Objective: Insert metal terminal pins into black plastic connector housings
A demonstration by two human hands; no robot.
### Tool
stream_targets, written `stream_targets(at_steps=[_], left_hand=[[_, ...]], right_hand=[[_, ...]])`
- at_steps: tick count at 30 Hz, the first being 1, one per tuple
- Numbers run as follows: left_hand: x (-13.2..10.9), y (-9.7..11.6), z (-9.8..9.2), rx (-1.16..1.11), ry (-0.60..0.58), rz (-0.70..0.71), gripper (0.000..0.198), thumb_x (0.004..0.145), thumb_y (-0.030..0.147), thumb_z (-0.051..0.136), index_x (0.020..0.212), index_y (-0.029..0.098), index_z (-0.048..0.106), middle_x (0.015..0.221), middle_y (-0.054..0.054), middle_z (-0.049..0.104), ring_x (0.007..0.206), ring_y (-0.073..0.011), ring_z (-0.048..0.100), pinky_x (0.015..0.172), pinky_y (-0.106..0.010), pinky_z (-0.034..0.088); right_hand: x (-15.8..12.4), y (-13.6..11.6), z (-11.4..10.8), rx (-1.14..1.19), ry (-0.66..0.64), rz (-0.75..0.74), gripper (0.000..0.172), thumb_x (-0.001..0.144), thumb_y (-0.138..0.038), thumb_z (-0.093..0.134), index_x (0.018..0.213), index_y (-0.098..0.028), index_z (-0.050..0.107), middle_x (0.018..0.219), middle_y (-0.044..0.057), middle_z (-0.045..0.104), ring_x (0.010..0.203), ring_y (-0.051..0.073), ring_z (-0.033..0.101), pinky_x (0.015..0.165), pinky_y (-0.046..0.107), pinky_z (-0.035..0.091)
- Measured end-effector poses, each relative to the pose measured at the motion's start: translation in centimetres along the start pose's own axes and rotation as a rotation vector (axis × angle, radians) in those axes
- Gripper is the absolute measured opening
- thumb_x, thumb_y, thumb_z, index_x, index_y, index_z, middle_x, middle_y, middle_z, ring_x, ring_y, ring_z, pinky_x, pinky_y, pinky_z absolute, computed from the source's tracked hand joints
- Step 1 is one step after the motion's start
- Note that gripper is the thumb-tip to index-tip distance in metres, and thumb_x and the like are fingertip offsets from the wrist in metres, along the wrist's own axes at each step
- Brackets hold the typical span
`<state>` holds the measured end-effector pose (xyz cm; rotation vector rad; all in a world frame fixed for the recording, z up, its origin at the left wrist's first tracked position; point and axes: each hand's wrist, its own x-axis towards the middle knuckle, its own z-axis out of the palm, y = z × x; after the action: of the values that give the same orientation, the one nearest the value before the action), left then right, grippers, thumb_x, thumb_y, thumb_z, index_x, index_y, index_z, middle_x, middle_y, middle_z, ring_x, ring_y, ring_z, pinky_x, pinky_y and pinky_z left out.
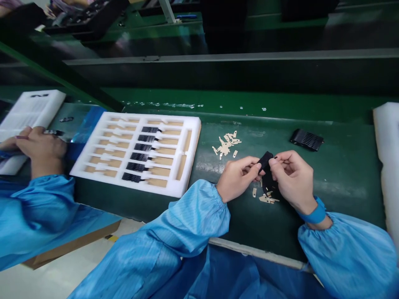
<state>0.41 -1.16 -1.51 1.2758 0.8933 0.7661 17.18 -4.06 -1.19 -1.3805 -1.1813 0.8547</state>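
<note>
My left hand (238, 176) pinches a small black plastic part (265, 161) above the green bench. At that part's right end, my right hand (291, 178) has its thumb and forefinger closed together; what sits between them is too small to make out. Below the hands lie several thin pale metal tabs (268, 199), partly shadowed. A larger loose pile of such tabs (227, 143) is spread beyond my left hand. Farther right rests a black slotted plastic part (307, 139), touched by neither hand.
Left of my hands, a white foam tray (193, 158) holds a column of black slotted parts. A co-worker's hand (43, 149) is by another white foam piece (51, 106) at far left. White foam (388, 158) stands at the right edge. A green post (68, 77) slants overhead.
</note>
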Motion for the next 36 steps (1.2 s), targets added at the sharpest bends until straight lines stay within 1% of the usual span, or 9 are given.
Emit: stream_targets(at_steps=[7,10,13,15,18,21,27,32,36], left_hand=[[0.1,0.4,-0.8,0.167,-0.033,0.089,0.034,0.102,0.039,0.051,0.118,0.016,0.071,0.091,-0.004,0.070,0.073,-0.0109,0.064,0.074,-0.022,0.054],[0.3,0.7,-0.9,0.018,-0.082,0.039,0.036,0.100,0.044,0.054,0.112,0.013,0.069,0.086,-0.004,0.067,0.068,-0.0097,0.061,0.068,-0.021,0.052],[0.4,0.9,-0.9,-0.248,-0.214,-0.096,0.040,0.096,0.052,0.060,0.104,0.013,0.061,0.077,0.000,0.059,0.058,-0.0087,0.058,0.057,-0.020,0.050],[0.4,1.0,-0.9,-0.393,-0.298,-0.193,0.041,0.092,0.054,0.064,0.100,0.014,0.057,0.074,0.002,0.055,0.052,-0.0083,0.057,0.051,-0.020,0.048],[0.5,1.1,-0.9,-0.499,-0.324,-0.275,0.040,0.090,0.052,0.068,0.097,0.014,0.055,0.074,0.003,0.053,0.050,-0.0072,0.055,0.049,-0.019,0.046],[0.5,1.3,-1.0,-0.516,-0.318,-0.290,0.040,0.089,0.051,0.069,0.095,0.013,0.055,0.073,0.003,0.053,0.050,-0.0074,0.055,0.050,-0.019,0.046],[0.5,1.4,-1.1,-0.533,-0.309,-0.348,0.040,0.087,0.051,0.071,0.092,0.013,0.058,0.067,0.005,0.046,0.050,-0.0085,0.054,0.051,-0.021,0.046],[0.4,1.4,-1.2,-0.535,-0.257,-0.381,0.035,0.089,0.047,0.069,0.095,0.013,0.060,0.064,0.006,0.041,0.049,-0.0079,0.052,0.050,-0.019,0.043],[0.5,1.3,-1.2,-0.519,-0.278,-0.384,0.035,0.090,0.047,0.068,0.096,0.013,0.060,0.064,0.005,0.043,0.049,-0.0082,0.053,0.051,-0.020,0.044]], right_hand=[[0.7,-0.3,-0.3,0.111,-0.053,0.109,0.024,0.087,-0.037,0.076,0.085,-0.020,0.061,0.064,-0.003,0.058,0.049,0.009,0.052,0.046,0.020,0.042],[1.1,-0.3,-0.7,0.191,-0.162,0.163,0.026,0.088,-0.041,0.076,0.091,-0.020,0.062,0.061,-0.004,0.058,0.050,0.010,0.052,0.048,0.021,0.043],[1.1,-0.1,-1.1,0.297,-0.301,0.199,0.024,0.092,-0.042,0.073,0.094,-0.021,0.061,0.063,-0.003,0.061,0.050,0.010,0.053,0.049,0.022,0.043],[0.9,0.0,-1.2,0.356,-0.340,0.213,0.023,0.093,-0.041,0.072,0.095,-0.022,0.060,0.070,-0.001,0.064,0.052,0.011,0.054,0.049,0.023,0.043],[0.6,-0.2,-0.9,0.362,-0.350,0.185,0.022,0.095,-0.042,0.069,0.097,-0.023,0.059,0.075,0.000,0.065,0.058,0.012,0.058,0.054,0.024,0.047],[0.4,-0.5,-0.5,0.284,-0.319,0.162,0.025,0.092,-0.043,0.072,0.096,-0.023,0.058,0.073,-0.001,0.065,0.061,0.013,0.062,0.057,0.025,0.050],[0.7,-0.8,-0.7,0.219,-0.320,0.135,0.023,0.091,-0.040,0.072,0.092,-0.021,0.060,0.073,0.000,0.064,0.058,0.012,0.058,0.055,0.025,0.050],[1.2,-1.2,-1.1,0.145,-0.069,0.029,0.014,0.089,-0.032,0.071,0.086,-0.021,0.063,0.068,-0.002,0.059,0.053,0.010,0.052,0.051,0.024,0.045],[1.0,-1.3,-0.9,0.136,-0.047,-0.015,0.010,0.088,-0.029,0.072,0.087,-0.021,0.066,0.071,-0.001,0.060,0.056,0.011,0.055,0.054,0.025,0.047]])
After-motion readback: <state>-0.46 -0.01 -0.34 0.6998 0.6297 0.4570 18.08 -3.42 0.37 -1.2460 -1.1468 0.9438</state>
